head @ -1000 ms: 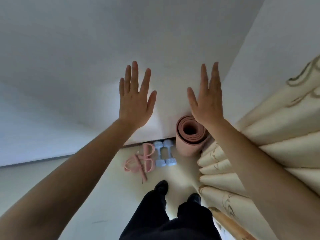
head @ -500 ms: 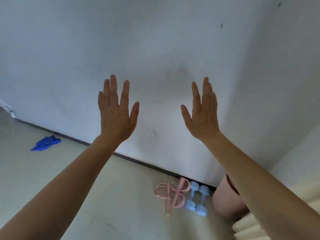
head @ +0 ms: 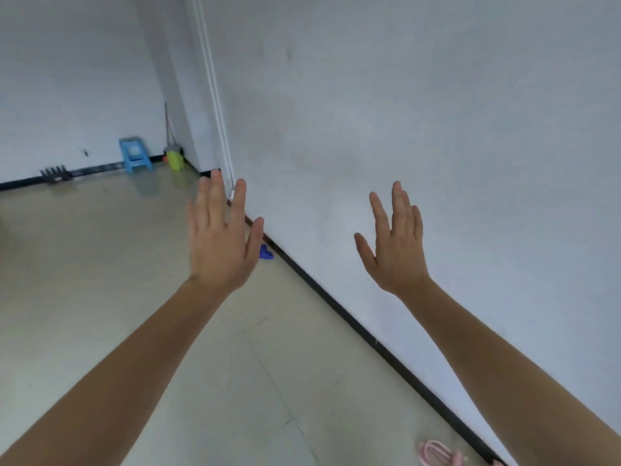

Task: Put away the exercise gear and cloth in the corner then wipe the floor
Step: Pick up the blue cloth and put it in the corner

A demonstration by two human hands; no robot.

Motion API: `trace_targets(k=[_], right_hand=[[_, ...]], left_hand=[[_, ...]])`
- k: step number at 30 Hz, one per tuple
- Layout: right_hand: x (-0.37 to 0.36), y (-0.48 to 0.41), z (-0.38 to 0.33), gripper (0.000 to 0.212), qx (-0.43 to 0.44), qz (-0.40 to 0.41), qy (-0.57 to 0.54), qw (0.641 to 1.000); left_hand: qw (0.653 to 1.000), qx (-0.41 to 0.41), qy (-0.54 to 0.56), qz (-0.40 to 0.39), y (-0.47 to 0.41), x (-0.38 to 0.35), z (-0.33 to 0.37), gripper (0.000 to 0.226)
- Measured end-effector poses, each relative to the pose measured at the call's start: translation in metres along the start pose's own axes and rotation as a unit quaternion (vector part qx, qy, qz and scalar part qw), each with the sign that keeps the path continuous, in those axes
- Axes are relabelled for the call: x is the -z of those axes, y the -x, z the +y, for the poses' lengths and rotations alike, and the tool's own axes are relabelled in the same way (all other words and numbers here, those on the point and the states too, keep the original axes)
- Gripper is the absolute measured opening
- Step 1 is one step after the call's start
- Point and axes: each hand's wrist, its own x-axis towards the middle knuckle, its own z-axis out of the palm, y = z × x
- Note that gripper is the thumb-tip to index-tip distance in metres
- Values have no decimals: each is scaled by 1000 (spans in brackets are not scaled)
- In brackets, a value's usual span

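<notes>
Blue cloth (head: 266,252) lies crumpled on the floor (head: 100,280), right against the black baseboard (head: 369,338) under the white wall (head: 437,129). It is partly hidden behind the left hand (head: 220,237), so its long axis is unclear. Pink exercise gear (head: 437,454) lies on the floor near the baseboard at the bottom edge, loops visible but cut off, direction unclear. Both arms are stretched forward and up, backs of hands to the camera. Left hand fingers (head: 215,196) are straight, slightly spread, pointing up, holding nothing, a bit blurred. Right hand (head: 395,243) is the same, with fingers (head: 400,203) straight, thumb out, empty, in front of the wall. In the far corner are a blue stool (head: 134,158), a yellow-green item (head: 175,159) beside it and a dark toothed object (head: 54,174) along the baseboard.
</notes>
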Motion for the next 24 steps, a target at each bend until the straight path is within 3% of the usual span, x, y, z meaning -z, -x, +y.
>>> trace_targets(k=[4,9,24], right_hand=[[-66,-48,-86,66,78,-12,-44,996],[-161,-97,-153,69,105,-42,-100,989],[-434,-332,-232,74,85,-132,-165,974]], left_hand=[[997,57,-49,-10,8,4,-96,62],[989,119,-80,-44,11,-28,-188,63],[968,147,-152,-136,-160,-201,-410,65]])
